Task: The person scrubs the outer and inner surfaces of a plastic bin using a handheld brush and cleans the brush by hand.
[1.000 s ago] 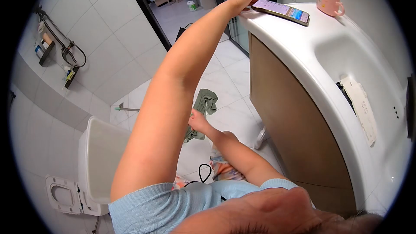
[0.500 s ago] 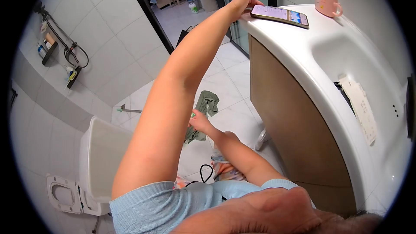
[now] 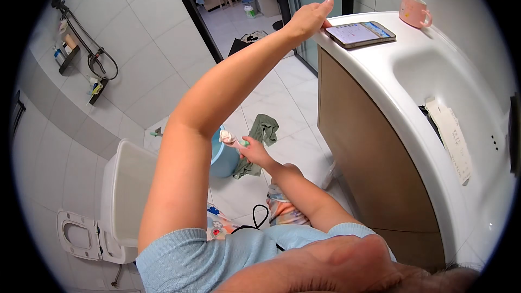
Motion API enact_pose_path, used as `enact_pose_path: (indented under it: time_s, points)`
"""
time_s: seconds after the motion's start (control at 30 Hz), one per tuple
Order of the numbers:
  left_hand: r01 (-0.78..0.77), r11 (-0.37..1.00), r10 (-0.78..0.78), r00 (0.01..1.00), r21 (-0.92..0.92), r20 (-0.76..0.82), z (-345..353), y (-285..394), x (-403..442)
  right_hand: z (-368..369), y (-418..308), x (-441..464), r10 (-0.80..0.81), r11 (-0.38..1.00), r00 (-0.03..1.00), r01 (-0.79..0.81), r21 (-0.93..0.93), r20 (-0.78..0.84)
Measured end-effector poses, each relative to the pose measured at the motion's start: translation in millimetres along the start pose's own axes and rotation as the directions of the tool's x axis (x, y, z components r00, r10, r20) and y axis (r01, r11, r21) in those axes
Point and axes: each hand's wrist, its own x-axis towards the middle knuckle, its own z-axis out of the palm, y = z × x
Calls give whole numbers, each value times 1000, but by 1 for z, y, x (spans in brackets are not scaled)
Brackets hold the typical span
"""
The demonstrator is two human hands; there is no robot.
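My left hand point(image 3: 310, 20) reaches to the counter edge with its fingers apart. One finger touches the near-left end of a smartphone point(image 3: 361, 33), which lies screen up on the white counter. Low over the floor, my right hand point(image 3: 256, 152) is closed on a pale pink handle-like thing with a bunched whitish top point(image 3: 227, 137); its exact kind is unclear. A bit of light green shows by those fingers. Behind this thing stands a light blue bucket point(image 3: 225, 161), partly hidden by my left forearm. A grey-green cloth point(image 3: 264, 129) lies on the floor beside it.
A pink mug point(image 3: 414, 11) stands on the counter point(image 3: 374, 65) behind the phone. A white label-like strip point(image 3: 449, 138) lies in the basin. To the left are a toilet point(image 3: 84, 239), a white tub point(image 3: 133, 190) and a shower hose point(image 3: 81, 35). A doorway opens ahead.
My right hand has brought the whitish-topped thing into sight. My left arm has bent and shifted left, exposing the bucket. The phone has turned slightly on the counter.
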Motion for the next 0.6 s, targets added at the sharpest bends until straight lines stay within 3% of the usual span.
enact_pose_path:
  time_s: [0.17,0.37,0.6]
  points:
    - [31,997,-22,991,-64,134,7,16,-13,1,-1,-2,32,997,999,-34,-73,-20]
    - [35,996,-24,991,-86,132,6,25,-29,5,1,0,32,993,999,-35,-114,-28]
    - [-98,995,91,976,-22,-199,-20,-11,-73,8,-1,-1,32,998,999,-34,-50,-38]
